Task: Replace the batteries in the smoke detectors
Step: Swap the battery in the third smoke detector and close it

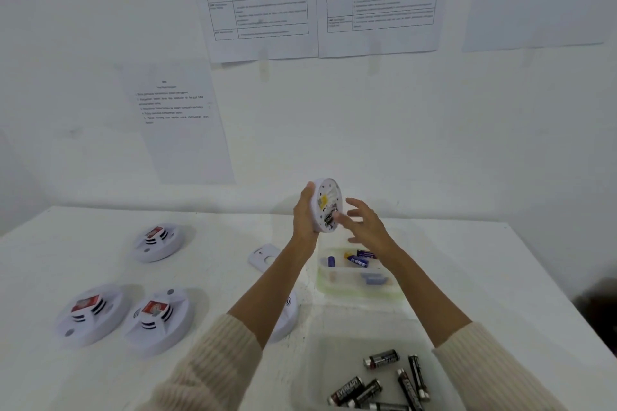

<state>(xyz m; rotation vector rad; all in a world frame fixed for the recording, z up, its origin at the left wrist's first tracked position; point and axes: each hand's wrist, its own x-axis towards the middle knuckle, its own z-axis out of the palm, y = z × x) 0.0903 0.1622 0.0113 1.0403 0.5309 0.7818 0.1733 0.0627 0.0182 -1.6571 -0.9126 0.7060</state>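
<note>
My left hand [305, 213] grips a round white smoke detector [329, 202] held up above the table, its open back turned to the right. Dark batteries [329, 219] sit in its compartment. My right hand [365, 223] has its fingers spread, and a fingertip touches the battery compartment. A white cover plate [263, 257] lies on the table below. A clear tray [359, 290] farther back holds blue and yellow batteries [360, 259]. A near clear tray [310, 377] holds several black batteries [380, 359].
Three white smoke detectors with red stickers sit on the table's left: one farther back [157, 242], two nearer [90, 312] [157, 319]. Another detector [285, 317] is partly hidden under my left forearm. Printed sheets [180, 123] hang on the wall behind the table.
</note>
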